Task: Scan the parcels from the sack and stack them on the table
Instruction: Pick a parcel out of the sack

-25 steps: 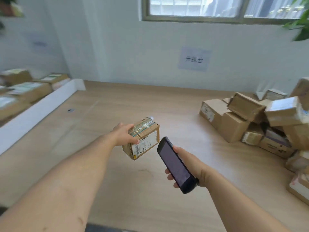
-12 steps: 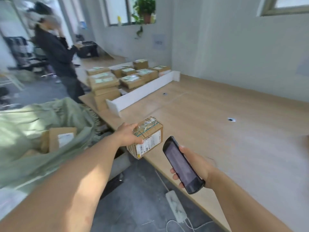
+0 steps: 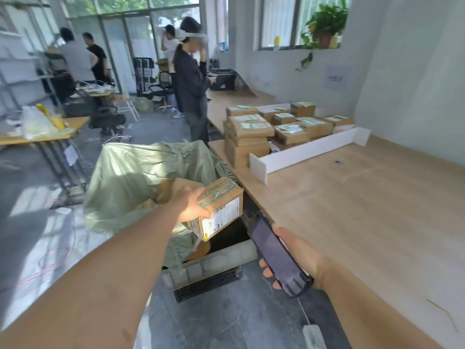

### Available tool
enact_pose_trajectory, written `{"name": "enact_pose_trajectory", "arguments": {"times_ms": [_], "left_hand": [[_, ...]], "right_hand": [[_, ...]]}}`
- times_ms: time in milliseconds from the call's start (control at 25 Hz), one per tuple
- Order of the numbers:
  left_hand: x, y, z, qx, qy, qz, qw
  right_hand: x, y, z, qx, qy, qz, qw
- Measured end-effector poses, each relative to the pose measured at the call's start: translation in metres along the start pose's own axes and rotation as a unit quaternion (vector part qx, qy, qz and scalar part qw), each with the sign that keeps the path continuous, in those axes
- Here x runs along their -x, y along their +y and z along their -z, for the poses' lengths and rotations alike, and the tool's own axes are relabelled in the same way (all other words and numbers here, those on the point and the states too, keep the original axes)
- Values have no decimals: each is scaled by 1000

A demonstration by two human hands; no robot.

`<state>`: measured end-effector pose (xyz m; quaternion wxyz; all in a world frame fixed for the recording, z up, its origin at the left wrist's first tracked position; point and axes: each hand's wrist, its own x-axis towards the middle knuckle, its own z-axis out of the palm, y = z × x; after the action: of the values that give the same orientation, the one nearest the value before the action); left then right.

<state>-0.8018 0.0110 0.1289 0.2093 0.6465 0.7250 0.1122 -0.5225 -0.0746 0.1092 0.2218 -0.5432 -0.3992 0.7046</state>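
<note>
Change: the view has swung further left than half a second ago. The sack now fills the middle-left, and the parcel hangs by the sack's mouth rather than at the tabletop edge.
Left hand: grips the parcel, fingers wrapped over its taped top and thumb on the labelled side.
Right hand: curled round the scanner, dark screen up. The scanner's head end points to 11 o'clock, just below the parcel's label.
Parcel: a small brown carton with clear tape and a teal strip on top and a white label on the side facing the scanner. It is held in the air, off the tabletop, at the sack's right rim.
Sack: pale green and open, at 9 o'clock of the parcel. A brown carton shows inside, just behind the left hand.
Tabletop: light wood, at 3 o'clock of the parcel. A white divider crosses it at 1 o'clock, with stacked cartons bearing labels beyond it.
Room: a standing person in dark clothes with a white headset is at 12 o'clock. A potted plant sits on the sill at 1 o'clock.
</note>
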Motion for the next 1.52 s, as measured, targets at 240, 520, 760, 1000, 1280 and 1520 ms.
{"name": "enact_pose_trajectory", "arguments": {"times_ms": [240, 520, 760, 1000, 1280, 1520], "left_hand": [[-50, -100, 74, 13, 60, 37, 997], [-154, -184, 114, -39, 143, 123, 981], [-234, -232, 114, -70, 123, 135, 981], [-266, -278, 106, -77, 93, 137, 983], [-263, -299, 84, 12, 96, 110, 989], [-249, -260, 86, 35, 86, 86, 992]], "right_hand": [[-85, -55, -74, 29, -68, -18, 997], [-180, -107, -122, 7, -94, -39, 995], [-246, -139, -149, 41, -87, -62, 993], [-299, -168, -195, 56, -129, -69, 988], [-308, -150, -199, 74, -147, -87, 983], [-280, -142, -172, 39, -125, -79, 988]]}}
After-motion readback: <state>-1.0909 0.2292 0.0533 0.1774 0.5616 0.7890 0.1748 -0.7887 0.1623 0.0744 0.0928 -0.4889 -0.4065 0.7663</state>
